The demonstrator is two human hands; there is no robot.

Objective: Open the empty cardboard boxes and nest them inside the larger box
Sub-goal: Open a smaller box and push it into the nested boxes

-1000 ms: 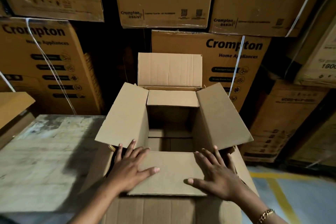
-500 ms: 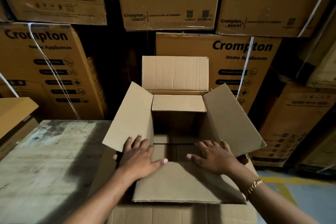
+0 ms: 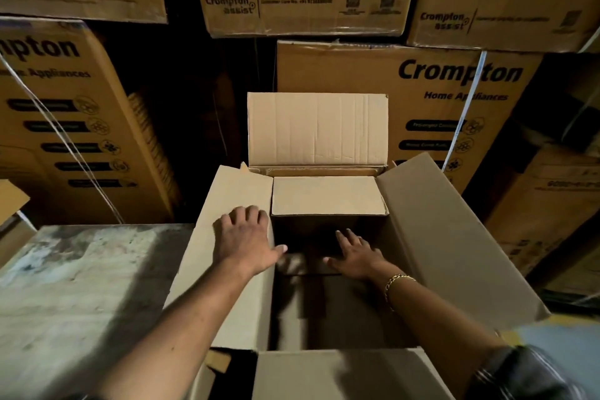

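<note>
Two boxes seemed to be in play: a larger box (image 3: 341,373) with its far flap (image 3: 318,128) standing upright, and an inner box (image 3: 454,237) seated within it, close against its walls. The inner box's left flap (image 3: 243,188) and right flap (image 3: 461,269) splayed outward over the larger box's side edges, while a short flap (image 3: 328,195) at the far edge lay folded inward across the opening.

The left hand (image 3: 245,237) lay flat on the left flap near its inner edge, fingers straight and gripping nothing. It was probably pressing the flap outward so that it would not swing in and block the opening. The right hand (image 3: 357,253) reached down into the dark interior with fingers spread and straight, holding nothing. What it touched was too shadowed to tell, though it looked like a push to seat the inner box down or flatten something against its near wall. A bracelet (image 3: 397,282) circled that wrist.

The nested pair stood at the right edge of a worn platform (image 3: 81,286) — whether on it or just beside it could not be told. Printed cartons (image 3: 454,81) were stacked close behind.
</note>
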